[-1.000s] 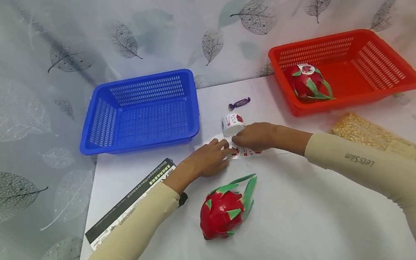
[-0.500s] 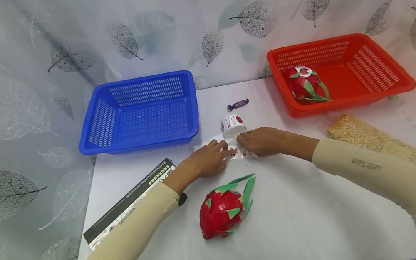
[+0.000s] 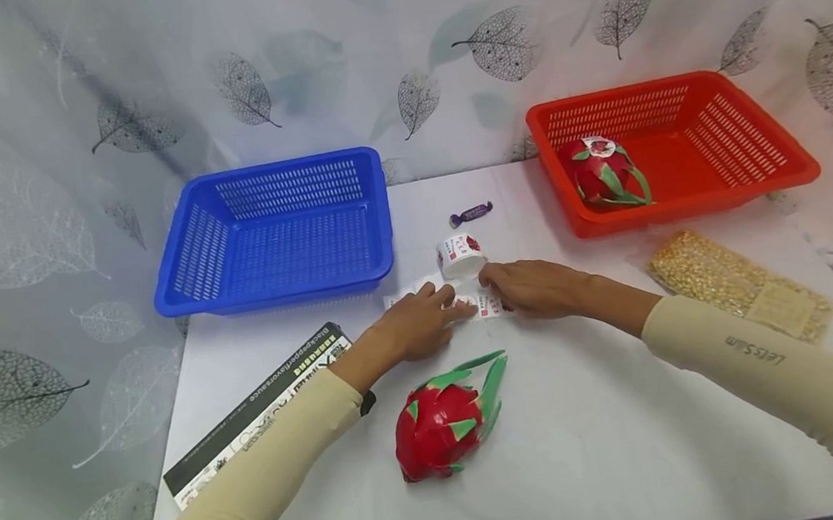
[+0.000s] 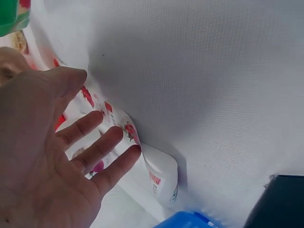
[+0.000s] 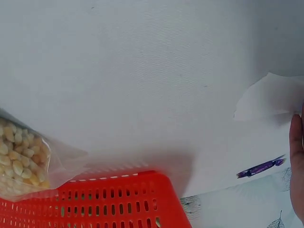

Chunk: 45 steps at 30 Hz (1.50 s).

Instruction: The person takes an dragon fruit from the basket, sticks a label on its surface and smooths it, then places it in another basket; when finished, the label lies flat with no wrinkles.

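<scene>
A strip of white labels with red fruit prints [image 3: 487,303] runs out from a label roll [image 3: 461,254] standing on the table. My left hand [image 3: 423,324] rests on the strip's left part; in the left wrist view its fingers [image 4: 114,168] lie fairly straight on the labels, thumb apart. With bent fingertips my right hand [image 3: 540,288] pinches the strip beside the roll. Only the edge of that hand [image 5: 297,161] shows in the right wrist view, next to a white paper end [image 5: 270,97]. A red dragon fruit with green leaves [image 3: 440,427] lies in front of my hands.
A blue basket [image 3: 277,293] stands at back left. The red basket [image 3: 712,202] at back right holds another dragon fruit [image 3: 600,171] bearing a label. Around lie a purple-wrapped candy [image 3: 471,214], a bag of corn kernels [image 3: 719,273] and a long black-and-white box [image 3: 251,418].
My right hand has shifted slightly right along the strip, away from the left hand. The left hand stays on the strip. The whole head view has drifted a little.
</scene>
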### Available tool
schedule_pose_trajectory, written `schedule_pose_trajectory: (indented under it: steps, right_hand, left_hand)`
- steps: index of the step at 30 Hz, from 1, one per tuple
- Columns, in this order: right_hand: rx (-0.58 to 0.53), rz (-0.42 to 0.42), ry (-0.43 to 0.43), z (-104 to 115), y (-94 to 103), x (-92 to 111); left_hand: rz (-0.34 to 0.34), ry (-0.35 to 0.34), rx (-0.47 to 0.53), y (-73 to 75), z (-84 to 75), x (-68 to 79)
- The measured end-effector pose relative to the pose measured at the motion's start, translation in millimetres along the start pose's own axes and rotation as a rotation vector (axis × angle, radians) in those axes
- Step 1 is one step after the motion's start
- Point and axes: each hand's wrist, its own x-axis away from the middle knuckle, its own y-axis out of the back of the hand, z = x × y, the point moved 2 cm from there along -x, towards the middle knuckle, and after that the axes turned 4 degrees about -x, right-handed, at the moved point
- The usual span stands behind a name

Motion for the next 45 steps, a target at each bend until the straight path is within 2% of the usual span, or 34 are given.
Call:
schedule_pose_trajectory:
  steps: [3,8,11,14,17,20,23,27,31,34,40,45]
  right_hand:
    - [-0.013,0.005,-0.001,0,-1.3,-3]
    - [0.138,-0.065,0.128,1,-3.9,-4]
    - [0.159,-0.097,0.14,1,-4.7,-6]
    - [0.032,-0.065,0.058,-1,-0.1,-15]
    - [-0.158,0.02,-0.062,-3,8.1,-27]
    - [-0.293,0.114,-0.151,-7,15.0,-37]
    - [-0.343,0.176,-0.174,-10,17.3,-42]
    - [-0.317,0.198,-0.163,-9,11.9,-38]
    - [-0.221,0.143,-0.108,-5,2.7,-27]
    - [-0.206,0.07,-0.087,-4,-1.5,-18]
    - [-0.355,-0.063,-0.135,-4,-3.0,-2]
    - [-0.431,-0.188,-0.15,0,2.7,10]
  left_hand:
    - [-0.011,-0.003,-0.035,-1.4,-1.5,-0.3]
    - [-0.015,-0.014,-0.058,-2.5,-2.0,1.2]
    - [-0.015,-0.016,-0.03,-1.4,-0.6,2.9]
    - [-0.009,0.001,0.033,0.2,2.6,5.5]
    - [-0.006,0.009,0.088,0.1,5.4,7.2]
    - [-0.008,-0.001,0.108,-1.0,6.1,6.7]
    - [-0.003,-0.017,0.093,-1.9,4.8,5.3]
    - [0.011,-0.023,0.075,-1.7,2.7,4.7]
    - [0.02,-0.01,0.079,-0.4,2.0,5.1]
    - [0.026,0.003,0.081,0.6,2.6,5.4]
    - [0.018,0.0,0.061,2.1,1.5,6.4]
    - [0.003,-0.007,0.043,3.2,-0.4,8.1]
